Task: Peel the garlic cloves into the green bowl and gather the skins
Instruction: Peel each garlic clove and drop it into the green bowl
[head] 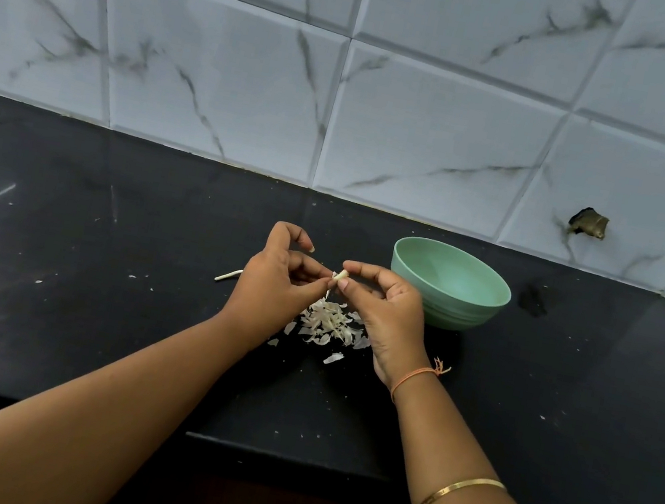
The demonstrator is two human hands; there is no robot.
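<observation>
Head view: both hands meet over a black stone counter point(91, 298). Between them is a small pale garlic clove point(340, 275). The left hand point(281, 282) pinches its lower end between thumb and curled fingers, with the forefinger arched clear above. The right hand point(383, 305) pinches the upper end between thumb and forefinger, its other fingers curled under. The clove's long axis slants up from the left fingertips toward the right thumb, with a shred of skin hanging from it.

Directly beneath the two hands lies a loose heap of white papery garlic skins point(329, 322), with a few flakes scattered toward the wrists. A thin pale stalk piece point(229, 275) lies just outside the left hand.

The round pale-green plastic bowl point(455, 315) stands just beyond the right hand's knuckles, on its outer side. No cloves show in the part of its inside that is visible.

The right hand is clearly the nearer one to the bowl, so once the clove is bare, a short swing outward from that hand would likely drop it in. The skins are not yet gathered.
</observation>
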